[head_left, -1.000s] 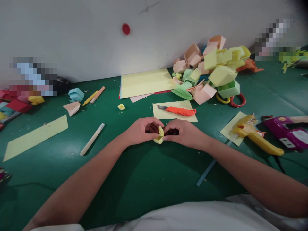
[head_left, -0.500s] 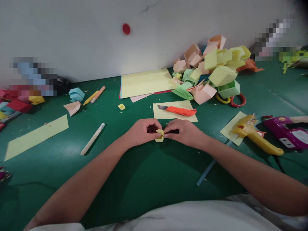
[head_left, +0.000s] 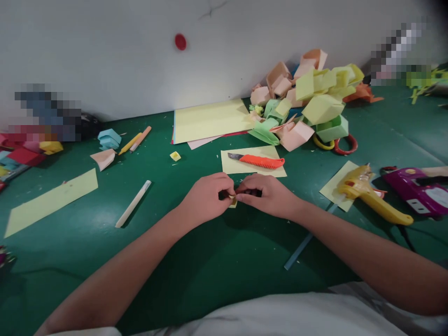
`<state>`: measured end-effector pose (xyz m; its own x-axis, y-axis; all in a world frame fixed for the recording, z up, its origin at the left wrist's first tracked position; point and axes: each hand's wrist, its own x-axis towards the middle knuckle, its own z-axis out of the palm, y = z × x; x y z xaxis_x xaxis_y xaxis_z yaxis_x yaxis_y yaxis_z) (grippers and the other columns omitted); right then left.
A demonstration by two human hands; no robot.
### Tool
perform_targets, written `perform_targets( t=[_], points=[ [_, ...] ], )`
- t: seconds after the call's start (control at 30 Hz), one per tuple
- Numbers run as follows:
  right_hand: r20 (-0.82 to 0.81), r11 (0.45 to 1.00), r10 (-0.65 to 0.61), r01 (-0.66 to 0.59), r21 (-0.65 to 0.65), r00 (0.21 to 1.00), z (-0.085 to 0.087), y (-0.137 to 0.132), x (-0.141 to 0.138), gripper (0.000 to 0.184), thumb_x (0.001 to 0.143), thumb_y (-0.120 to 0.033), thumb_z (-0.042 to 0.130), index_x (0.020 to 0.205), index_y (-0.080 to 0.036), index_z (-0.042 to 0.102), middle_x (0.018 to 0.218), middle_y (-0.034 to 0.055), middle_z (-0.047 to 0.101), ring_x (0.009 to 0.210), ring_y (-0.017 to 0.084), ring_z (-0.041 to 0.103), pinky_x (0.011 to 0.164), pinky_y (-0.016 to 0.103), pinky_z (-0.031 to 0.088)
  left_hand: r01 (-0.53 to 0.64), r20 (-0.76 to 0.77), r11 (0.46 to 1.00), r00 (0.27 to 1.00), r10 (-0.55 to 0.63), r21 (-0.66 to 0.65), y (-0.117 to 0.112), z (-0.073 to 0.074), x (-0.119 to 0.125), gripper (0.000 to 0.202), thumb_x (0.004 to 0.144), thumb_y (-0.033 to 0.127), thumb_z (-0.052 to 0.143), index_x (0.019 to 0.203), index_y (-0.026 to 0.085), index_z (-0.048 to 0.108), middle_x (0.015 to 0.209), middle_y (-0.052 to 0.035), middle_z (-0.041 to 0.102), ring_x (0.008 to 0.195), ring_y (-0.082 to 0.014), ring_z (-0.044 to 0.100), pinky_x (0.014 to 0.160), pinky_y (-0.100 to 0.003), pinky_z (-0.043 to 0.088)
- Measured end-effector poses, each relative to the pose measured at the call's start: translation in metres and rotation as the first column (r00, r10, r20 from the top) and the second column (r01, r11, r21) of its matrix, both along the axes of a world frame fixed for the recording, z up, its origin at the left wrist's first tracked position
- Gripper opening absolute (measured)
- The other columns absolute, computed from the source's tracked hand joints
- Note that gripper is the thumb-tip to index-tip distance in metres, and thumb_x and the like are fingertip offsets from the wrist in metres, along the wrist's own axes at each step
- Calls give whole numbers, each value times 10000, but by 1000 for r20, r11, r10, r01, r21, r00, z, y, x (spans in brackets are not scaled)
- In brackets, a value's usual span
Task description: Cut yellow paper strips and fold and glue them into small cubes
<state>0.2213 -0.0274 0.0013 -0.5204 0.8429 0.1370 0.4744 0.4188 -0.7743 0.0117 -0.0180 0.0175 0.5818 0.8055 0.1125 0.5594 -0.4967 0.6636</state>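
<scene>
Between my fingertips is a small folded yellow paper piece [head_left: 233, 203], mostly covered by them. My left hand [head_left: 209, 196] pinches it from the left, thumb and forefinger closed. From the right, my right hand [head_left: 266, 195] grips it too, fingertips almost meeting the left ones. Just beyond my hands, an orange box cutter [head_left: 261, 161] with its blade out lies on a pale yellow paper sheet [head_left: 280, 171]. A second small folded yellow paper piece [head_left: 175, 156] sits on the green table [head_left: 210, 275], to the left of the cutter.
A yellow glue gun [head_left: 376, 193] rests at right beside a purple device [head_left: 416, 191]. Folded paper shapes [head_left: 324, 109] pile up at the back right, scissors handles [head_left: 346, 144] poking out. Paper sheets [head_left: 210, 121] lie at the back. A white stick [head_left: 133, 204] and paper strip [head_left: 52, 200] are left.
My fingertips have closed in over the small yellow paper piece, covering its upright flap, which showed before. The whole view has shifted slightly.
</scene>
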Motion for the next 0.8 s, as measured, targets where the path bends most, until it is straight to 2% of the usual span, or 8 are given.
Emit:
perform_targets(
  t=[0.17, 0.27, 0.33, 0.43, 0.6, 0.7, 0.8],
  points=[
    [32, 1000, 20, -19, -15, 999, 4, -1, -1, 317, 976, -359, 521, 753, -183, 661, 739, 21, 626, 715, 157, 566, 666, 297, 403, 58, -79, 998, 995, -56, 35, -1, 7, -1, 123, 776, 91, 602, 719, 193, 639, 867, -1, 662, 775, -138, 612, 675, -255, 424],
    [62, 1000, 2, -1, -10, 998, 2, -1, -3, 239, 945, -316, 569, 763, -191, 662, 747, 16, 636, 729, 160, 565, 672, 297, 394, 51, -123, 998, 991, -45, 47, -1, 9, -1, 128, 753, 86, 589, 716, 195, 645, 858, -10, 668, 735, -144, 606, 632, -256, 414],
    [76, 1000, -3, 2, 8, 997, 0, -1, -5, 165, 897, -300, 643, 773, -195, 670, 757, 14, 655, 738, 162, 568, 693, 302, 396, 37, -146, 999, 989, -39, -19, -1, 10, -1, 115, 729, 98, 604, 735, 202, 654, 819, -3, 668, 669, -136, 592, 584, -249, 401],
    [92, 999, 18, -22, 42, 996, -1, -3, -7, 154, 881, -315, 681, 783, -197, 680, 771, 15, 681, 757, 166, 574, 754, 321, 397, 38, -134, 977, 989, -68, -211, 0, 13, -4, 89, 737, 163, 643, 810, 212, 651, 762, 16, 662, 603, -123, 581, 530, -228, 402],
    [103, 999, 12, -18, 51, 995, 2, -4, -9, 195, 890, -346, 677, 763, -200, 673, 750, 13, 675, 752, 167, 569, 744, 319, 388, 123, -56, 892, 985, -164, -435, 6, 21, -14, 195, 804, 283, 662, 985, 210, 660, 861, -15, 704, 707, -148, 651, 593, -230, 478],
    [117, 998, -5, -2, 61, 993, 3, -5, -9, 201, 884, -341, 679, 745, -196, 663, 728, 9, 660, 715, 157, 555, 728, 316, 386, 107, -58, 866, 986, -154, -488, 9, 25, -16, 236, 842, 370, 650, 1010, 207, 681, 910, -42, 726, 762, -175, 680, 612, -244, 497],
    [135, 998, -32, 24, 58, 990, 2, -6, -10, 197, 877, -343, 676, 745, -197, 666, 746, 18, 671, 719, 163, 553, 716, 319, 382, 65, -95, 874, 988, -126, -482, 8, 24, -15, 250, 838, 426, 661, 967, 214, 700, 888, -44, 738, 749, -184, 688, 595, -249, 492]
  ],
)
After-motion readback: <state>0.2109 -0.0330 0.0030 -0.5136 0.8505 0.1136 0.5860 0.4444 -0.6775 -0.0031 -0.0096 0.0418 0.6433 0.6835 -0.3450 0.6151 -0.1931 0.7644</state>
